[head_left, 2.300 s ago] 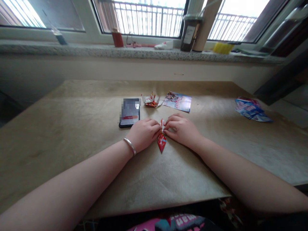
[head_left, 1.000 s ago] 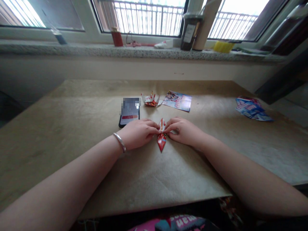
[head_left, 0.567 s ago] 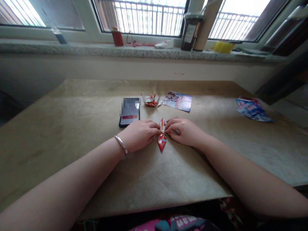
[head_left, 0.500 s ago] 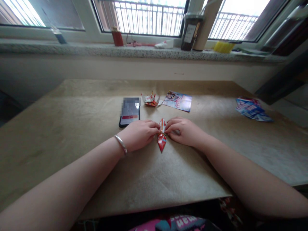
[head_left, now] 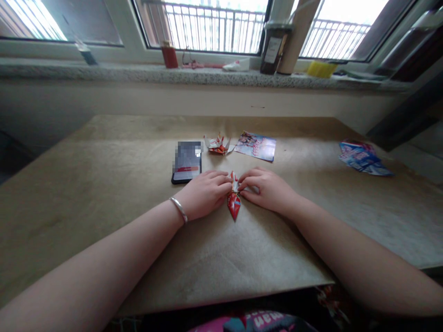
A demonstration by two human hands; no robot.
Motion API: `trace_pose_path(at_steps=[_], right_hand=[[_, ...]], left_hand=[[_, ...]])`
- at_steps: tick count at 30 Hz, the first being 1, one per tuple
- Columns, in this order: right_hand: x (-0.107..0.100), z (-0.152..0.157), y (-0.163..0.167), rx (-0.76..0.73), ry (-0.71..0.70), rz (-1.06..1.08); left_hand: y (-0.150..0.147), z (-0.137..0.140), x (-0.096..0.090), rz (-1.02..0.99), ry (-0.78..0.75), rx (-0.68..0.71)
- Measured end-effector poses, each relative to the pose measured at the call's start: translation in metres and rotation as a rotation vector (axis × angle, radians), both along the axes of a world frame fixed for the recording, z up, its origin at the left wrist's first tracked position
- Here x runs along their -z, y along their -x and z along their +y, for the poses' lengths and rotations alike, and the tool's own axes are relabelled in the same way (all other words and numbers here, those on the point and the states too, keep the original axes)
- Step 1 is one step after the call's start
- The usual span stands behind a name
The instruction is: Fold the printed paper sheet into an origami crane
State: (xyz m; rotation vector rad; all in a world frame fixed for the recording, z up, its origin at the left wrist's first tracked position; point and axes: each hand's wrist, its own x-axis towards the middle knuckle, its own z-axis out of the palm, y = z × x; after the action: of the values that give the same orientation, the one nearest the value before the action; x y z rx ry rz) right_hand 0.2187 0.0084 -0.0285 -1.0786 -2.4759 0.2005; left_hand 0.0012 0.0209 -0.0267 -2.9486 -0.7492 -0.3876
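A narrow, pointed piece of folded red-and-white paper (head_left: 234,205) lies on the table between my hands, one tip toward me. My left hand (head_left: 212,190), with a silver bangle at its wrist, pinches the paper's upper part from the left. From the other side, the fingertips of my right hand (head_left: 261,186) grip it at about the same height. Part of the upper end is hidden by my fingers. Farther back stands a folded paper piece (head_left: 219,145) in similar colours, with several points sticking up.
A phone (head_left: 187,162) lies beyond my left hand. Behind my right hand is a printed paper sheet (head_left: 256,146), and several blue-and-red sheets (head_left: 365,158) lie in a pile at the right. A granite windowsill (head_left: 207,78) holds jars and small items beyond the table (head_left: 104,152).
My left hand has shifted slightly right, its fingers now farther over the upper part of the folded paper. The paper's near tip has moved a little right. My right hand stays almost still.
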Motion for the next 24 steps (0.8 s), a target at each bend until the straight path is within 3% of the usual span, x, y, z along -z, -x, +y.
trace_pose_path(at_steps=[10, 24], right_hand=[[0.001, -0.001, 0.002, 0.004, 0.038, 0.001], [0.003, -0.001, 0.003, 0.024, 0.071, 0.033]], left_hand=[[-0.010, -0.011, 0.000, -0.011, 0.048, -0.207], [-0.009, -0.007, 0.002, 0.026, 0.088, -0.233]])
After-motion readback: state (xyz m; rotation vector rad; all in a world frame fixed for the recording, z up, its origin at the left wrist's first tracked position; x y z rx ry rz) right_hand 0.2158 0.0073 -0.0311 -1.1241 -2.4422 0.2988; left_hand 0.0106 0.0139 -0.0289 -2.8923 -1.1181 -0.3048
